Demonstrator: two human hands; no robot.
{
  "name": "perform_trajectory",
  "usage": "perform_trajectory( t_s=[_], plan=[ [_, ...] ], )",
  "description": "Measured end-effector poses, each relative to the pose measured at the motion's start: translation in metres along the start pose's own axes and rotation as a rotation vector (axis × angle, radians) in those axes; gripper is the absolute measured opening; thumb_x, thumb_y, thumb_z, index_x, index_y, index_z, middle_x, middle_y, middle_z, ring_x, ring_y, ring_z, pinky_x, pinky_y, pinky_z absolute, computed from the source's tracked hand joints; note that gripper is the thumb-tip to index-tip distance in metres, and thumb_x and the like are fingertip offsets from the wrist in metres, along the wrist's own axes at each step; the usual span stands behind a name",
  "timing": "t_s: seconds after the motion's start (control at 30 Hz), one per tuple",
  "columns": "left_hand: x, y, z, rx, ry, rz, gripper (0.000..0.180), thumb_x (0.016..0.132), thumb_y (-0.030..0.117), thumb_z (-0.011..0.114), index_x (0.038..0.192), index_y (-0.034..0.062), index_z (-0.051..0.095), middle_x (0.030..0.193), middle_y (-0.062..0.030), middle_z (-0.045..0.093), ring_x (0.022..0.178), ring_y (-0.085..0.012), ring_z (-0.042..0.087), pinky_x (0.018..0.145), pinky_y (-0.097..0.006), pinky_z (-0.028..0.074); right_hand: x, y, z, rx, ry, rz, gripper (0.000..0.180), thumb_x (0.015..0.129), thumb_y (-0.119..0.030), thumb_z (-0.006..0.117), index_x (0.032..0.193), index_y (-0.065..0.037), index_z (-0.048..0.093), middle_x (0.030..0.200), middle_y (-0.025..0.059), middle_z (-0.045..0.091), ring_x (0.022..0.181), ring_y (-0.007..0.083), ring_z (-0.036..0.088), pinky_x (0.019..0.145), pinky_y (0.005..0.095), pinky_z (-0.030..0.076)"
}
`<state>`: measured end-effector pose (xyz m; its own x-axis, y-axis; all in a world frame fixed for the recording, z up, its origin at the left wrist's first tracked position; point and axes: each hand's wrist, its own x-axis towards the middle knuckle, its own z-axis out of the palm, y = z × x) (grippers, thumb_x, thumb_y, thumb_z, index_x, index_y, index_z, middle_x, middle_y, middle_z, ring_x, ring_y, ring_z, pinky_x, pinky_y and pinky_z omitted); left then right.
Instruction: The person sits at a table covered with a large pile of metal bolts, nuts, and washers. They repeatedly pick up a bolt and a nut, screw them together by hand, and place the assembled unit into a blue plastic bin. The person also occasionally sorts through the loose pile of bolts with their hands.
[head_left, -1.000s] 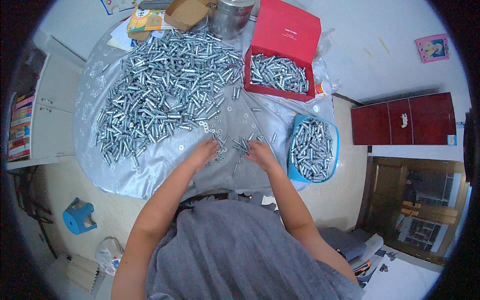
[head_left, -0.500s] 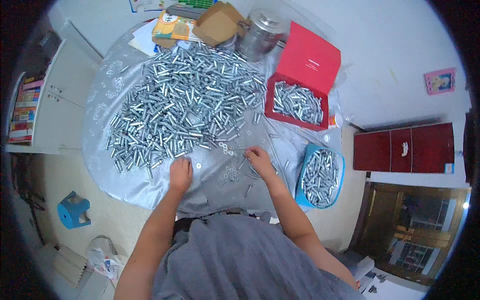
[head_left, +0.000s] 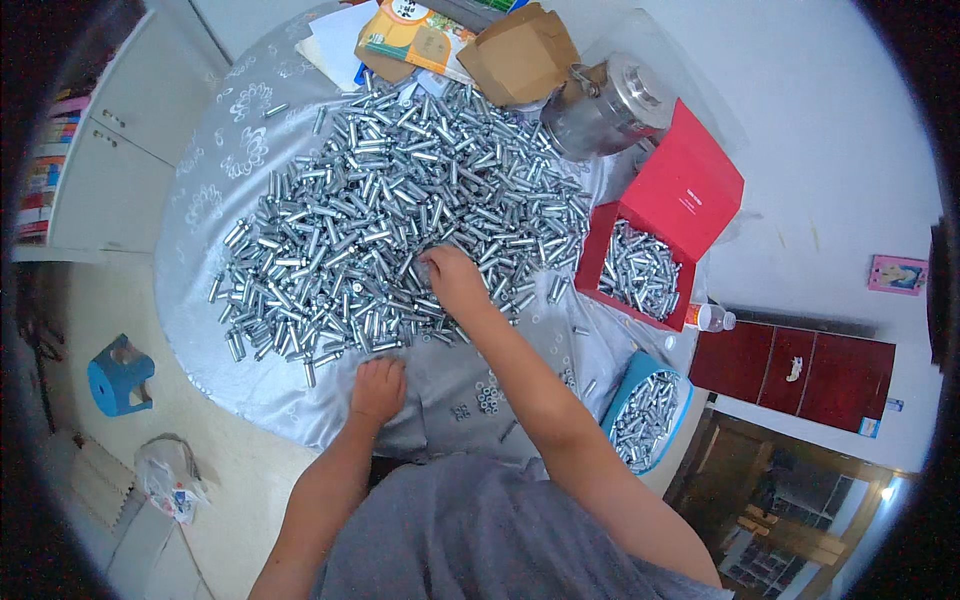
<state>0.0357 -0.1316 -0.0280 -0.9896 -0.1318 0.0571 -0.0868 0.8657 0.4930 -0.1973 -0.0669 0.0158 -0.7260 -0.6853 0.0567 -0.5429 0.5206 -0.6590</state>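
grip: right hand [head_left: 452, 278] curled down into the bolts [head_left: 400, 230], pinching some, fingers hidden | left hand [head_left: 378, 388] loosely closed, resting on cloth [head_left: 215, 150] just below the bolts | advice: take few, keep the nuts [head_left: 487, 398] below the bolts undisturbed

Bare cloth [head_left: 440, 400] open near the table edge, metal sleeve pile [head_left: 400, 220] blocking beyond, red box [head_left: 640, 270] rightward
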Motion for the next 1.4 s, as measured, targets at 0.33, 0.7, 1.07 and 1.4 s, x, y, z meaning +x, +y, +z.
perform_trajectory(
  t_s=[0.33,0.7,1.07,1.4],
  plan=[
    [0.001,0.0,0.001,0.034,0.009,-0.002,0.02,0.073,0.017,0.055,0.091,0.0096,0.056,0.08,-0.0051,0.051,0.076,-0.0224,0.049,0.067,-0.037,0.038,0.001,-0.008,0.013,0.13,0.066,0.17,0.02,0.079,0.001,0.049,0.098,-0.002,0.053,0.091,0.0175,0.059,0.084,0.035,0.057,0.073,0.0377,0.046],
    [-0.003,-0.001,0.002,-0.003,-0.036,-0.005,0.028,0.069,0.02,0.058,0.095,0.0097,0.054,0.086,-0.0056,0.05,0.081,-0.0225,0.048,0.071,-0.037,0.037,0.005,0.006,-0.001,-0.176,0.058,-0.236,0.03,0.065,0.004,0.052,0.092,-0.007,0.059,0.092,0.0056,0.06,0.092,0.024,0.054,0.09,0.0402,0.035],
    [-0.003,0.0,0.007,0.019,-0.056,-0.023,0.027,0.071,0.019,0.056,0.097,0.0098,0.054,0.088,-0.0058,0.051,0.08,-0.0236,0.048,0.071,-0.038,0.036,0.011,0.007,0.008,-0.418,0.076,-0.241,0.046,0.067,-0.009,0.061,0.112,-0.007,0.052,0.116,0.0031,0.052,0.104,0.0252,0.043,0.095,0.0446,0.026],
    [-0.003,-0.002,0.008,0.04,-0.057,-0.009,0.026,0.072,0.018,0.054,0.097,0.0087,0.054,0.09,-0.0065,0.052,0.08,-0.0241,0.049,0.071,-0.038,0.037,0.037,0.01,0.013,-0.585,-0.041,-0.259,0.023,0.069,-0.009,0.054,0.092,-0.005,0.057,0.084,0.0072,0.056,0.089,0.0235,0.05,0.077,0.0348,0.041]
  ],
)
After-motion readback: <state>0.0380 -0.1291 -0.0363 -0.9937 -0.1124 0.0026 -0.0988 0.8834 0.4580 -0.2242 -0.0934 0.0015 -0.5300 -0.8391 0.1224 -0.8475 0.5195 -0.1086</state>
